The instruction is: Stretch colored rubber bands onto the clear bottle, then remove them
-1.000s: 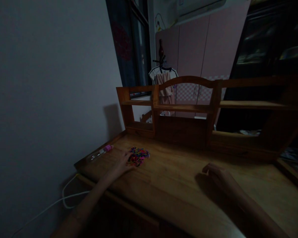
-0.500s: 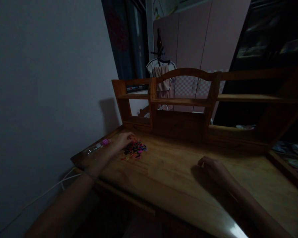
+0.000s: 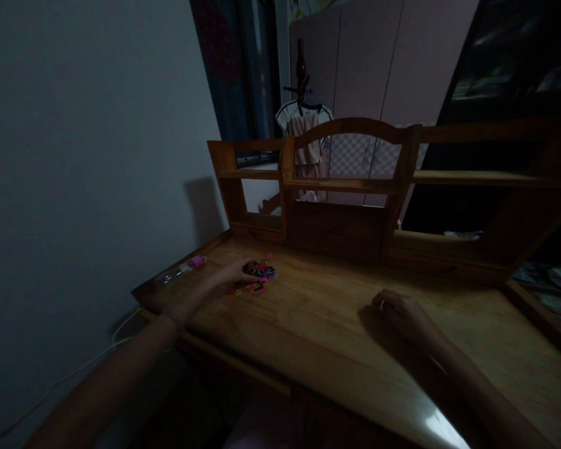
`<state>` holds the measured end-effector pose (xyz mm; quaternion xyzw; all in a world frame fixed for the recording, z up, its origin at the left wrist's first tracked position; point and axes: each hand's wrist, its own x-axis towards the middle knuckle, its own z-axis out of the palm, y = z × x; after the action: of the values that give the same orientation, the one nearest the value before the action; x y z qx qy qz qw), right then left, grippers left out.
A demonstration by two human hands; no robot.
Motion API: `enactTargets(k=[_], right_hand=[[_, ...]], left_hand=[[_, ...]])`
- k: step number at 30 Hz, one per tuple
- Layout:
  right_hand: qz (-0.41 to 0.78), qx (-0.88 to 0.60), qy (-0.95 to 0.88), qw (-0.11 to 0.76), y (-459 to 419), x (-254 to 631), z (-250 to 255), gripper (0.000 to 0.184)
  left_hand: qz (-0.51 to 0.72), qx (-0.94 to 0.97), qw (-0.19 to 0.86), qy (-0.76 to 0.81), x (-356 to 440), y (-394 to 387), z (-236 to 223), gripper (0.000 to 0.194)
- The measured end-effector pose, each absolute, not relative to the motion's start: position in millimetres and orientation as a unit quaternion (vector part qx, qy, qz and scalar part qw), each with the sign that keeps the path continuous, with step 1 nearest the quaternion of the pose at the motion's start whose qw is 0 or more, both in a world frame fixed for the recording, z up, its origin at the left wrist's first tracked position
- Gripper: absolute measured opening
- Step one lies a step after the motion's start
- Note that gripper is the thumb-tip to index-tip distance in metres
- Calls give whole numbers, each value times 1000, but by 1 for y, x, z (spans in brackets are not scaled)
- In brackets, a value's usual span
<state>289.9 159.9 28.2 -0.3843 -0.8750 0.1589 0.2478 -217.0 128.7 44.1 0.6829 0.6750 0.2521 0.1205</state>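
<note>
A pile of small, multicoloured, band-like pieces (image 3: pixel 263 269) lies on the wooden desk, with a few loose ones spread along its front edge. My left hand (image 3: pixel 234 273) reaches in from the left, its thumb and fingers apart and curved around the left side of the pile, touching it. Whether any piece is gripped there is hard to see. Over the right part of the desk, my right hand (image 3: pixel 401 312) hovers or rests with fingers curled in and thumb near the fingertips. Anything inside those fingers is too dark and small to make out.
A clear tube-like item with a pink end (image 3: pixel 197 262) lies by the wall left of my forearm. A wooden shelf unit (image 3: pixel 341 184) stands along the desk's back edge. A white cable (image 3: pixel 88 363) hangs at the left. Clothes (image 3: pixel 303 134) hang behind the shelves.
My left hand has shifted from the pile's upper left to its left side, thumb and fingers now spread around it. The pile looks more bunched. My right hand stays nearly the same.
</note>
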Motion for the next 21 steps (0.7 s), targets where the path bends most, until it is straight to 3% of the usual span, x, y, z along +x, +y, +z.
enactTargets(k=[7, 16, 21], right_hand=[[157, -379, -881, 238, 164, 292, 25, 30], [160, -380, -881, 233, 166, 294, 24, 31], [162, -385, -879, 231, 167, 294, 23, 30]], left_hand=[[227, 680, 88, 692, -229, 132, 59, 29], [245, 684, 86, 682, -234, 129, 89, 42], [415, 550, 89, 720, -235, 129, 67, 46]])
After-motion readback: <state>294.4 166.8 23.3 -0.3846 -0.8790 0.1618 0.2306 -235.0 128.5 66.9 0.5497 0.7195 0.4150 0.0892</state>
